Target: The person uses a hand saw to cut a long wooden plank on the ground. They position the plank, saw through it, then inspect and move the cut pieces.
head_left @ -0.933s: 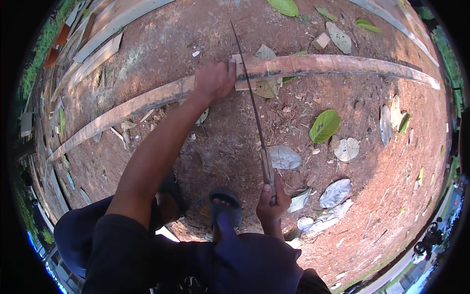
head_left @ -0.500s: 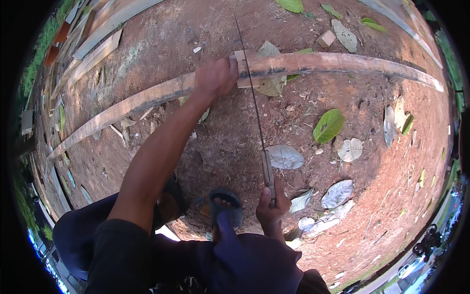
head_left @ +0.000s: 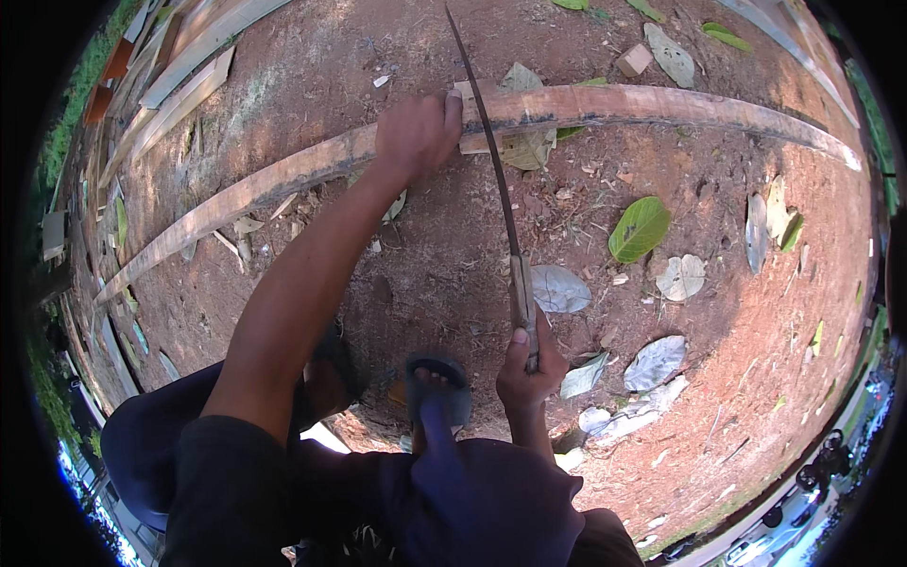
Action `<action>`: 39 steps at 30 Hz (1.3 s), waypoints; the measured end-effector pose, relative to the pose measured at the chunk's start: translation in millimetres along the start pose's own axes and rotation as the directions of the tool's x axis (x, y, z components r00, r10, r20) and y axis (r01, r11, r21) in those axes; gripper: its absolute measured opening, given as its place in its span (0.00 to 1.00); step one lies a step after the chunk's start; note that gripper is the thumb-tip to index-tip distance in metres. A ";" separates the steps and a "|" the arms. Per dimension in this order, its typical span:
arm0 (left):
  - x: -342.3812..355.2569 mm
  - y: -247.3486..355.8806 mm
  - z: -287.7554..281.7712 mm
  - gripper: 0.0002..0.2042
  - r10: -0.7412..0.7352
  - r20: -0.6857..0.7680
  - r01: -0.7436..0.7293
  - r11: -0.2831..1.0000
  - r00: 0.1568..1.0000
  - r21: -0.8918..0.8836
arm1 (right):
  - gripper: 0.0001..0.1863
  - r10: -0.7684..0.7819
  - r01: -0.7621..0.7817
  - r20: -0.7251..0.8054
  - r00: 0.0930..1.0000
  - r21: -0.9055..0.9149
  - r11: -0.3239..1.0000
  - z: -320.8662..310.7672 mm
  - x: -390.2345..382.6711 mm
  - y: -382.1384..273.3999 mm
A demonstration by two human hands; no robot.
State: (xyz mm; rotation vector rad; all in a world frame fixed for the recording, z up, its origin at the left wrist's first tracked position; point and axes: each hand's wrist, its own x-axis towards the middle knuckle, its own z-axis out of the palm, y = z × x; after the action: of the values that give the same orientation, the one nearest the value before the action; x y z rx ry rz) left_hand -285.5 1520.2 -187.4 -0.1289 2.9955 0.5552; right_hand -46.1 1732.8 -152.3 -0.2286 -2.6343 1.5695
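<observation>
A long pale wooden plank point(head_left: 614, 102) lies crosswise on the ground, bowed by the lens, with a small wood piece point(head_left: 477, 144) under its middle. My left hand point(head_left: 420, 132) is closed on the plank, just left of a long, narrow, dark blade point(head_left: 501, 180), apparently a saw, that crosses it. My right hand point(head_left: 529, 369) grips that tool's weathered wooden handle point(head_left: 524, 293), low in the picture. The blade rests over the plank beside my left thumb; whether it has cut into the wood I cannot tell.
Reddish dirt point(head_left: 397, 265) carries dry and green leaves point(head_left: 639, 230), chips and a small wood block point(head_left: 634, 60). Loose boards point(head_left: 184, 104) lie at upper left, another plank point(head_left: 794, 52) at upper right. My sandalled foot point(head_left: 436, 387) is below. A dark motorbike point(head_left: 822, 468) stands at far lower right.
My right hand and the tool have moved forward along the blade's line, away from my body. My left hand stays on the plank. The whole view has shifted slightly.
</observation>
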 end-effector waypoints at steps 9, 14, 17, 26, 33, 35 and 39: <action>0.2 -10.2 3.6 0.32 0.011 -0.010 -0.010 0.998 1.000 0.061 | 0.21 0.093 -0.095 0.082 0.992 0.023 0.995 -6.9 11.3 -27.8; 5.9 -2.4 1.6 0.32 -0.031 0.114 0.023 0.997 0.993 0.067 | 0.23 0.012 -0.009 0.047 0.999 -0.071 0.997 -49.0 -40.2 -12.7; 0.1 -0.3 -1.3 0.32 -0.022 0.081 0.018 0.999 0.996 0.044 | 0.24 0.105 -0.089 0.127 0.986 -0.124 0.988 -63.8 -45.6 -21.0; 4.0 5.0 -5.8 0.29 0.002 0.036 -0.002 1.000 0.999 0.004 | 0.21 0.005 -0.008 0.042 0.999 0.067 0.998 37.6 98.4 -47.4; 0.2 3.2 -6.6 0.27 -0.045 0.039 0.045 0.999 0.998 -0.003 | 0.23 -0.008 0.015 0.086 0.996 -0.087 0.996 -53.1 -32.8 -2.2; -0.5 5.1 -0.9 0.27 -0.032 0.009 0.032 0.999 0.999 -0.005 | 0.23 0.039 -0.024 0.105 0.994 -0.139 0.990 -65.2 -48.9 -1.1; -1.4 -5.9 4.8 0.27 -0.062 0.018 0.062 0.998 0.998 0.007 | 0.22 0.001 0.000 0.041 0.999 -0.034 0.999 4.8 30.9 -17.0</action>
State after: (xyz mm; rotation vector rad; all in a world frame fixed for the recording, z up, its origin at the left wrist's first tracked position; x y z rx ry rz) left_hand -283.1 1516.5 -193.8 -0.2145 2.9634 0.5372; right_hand -78.8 1725.6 -140.2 -0.2013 -2.6935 1.5475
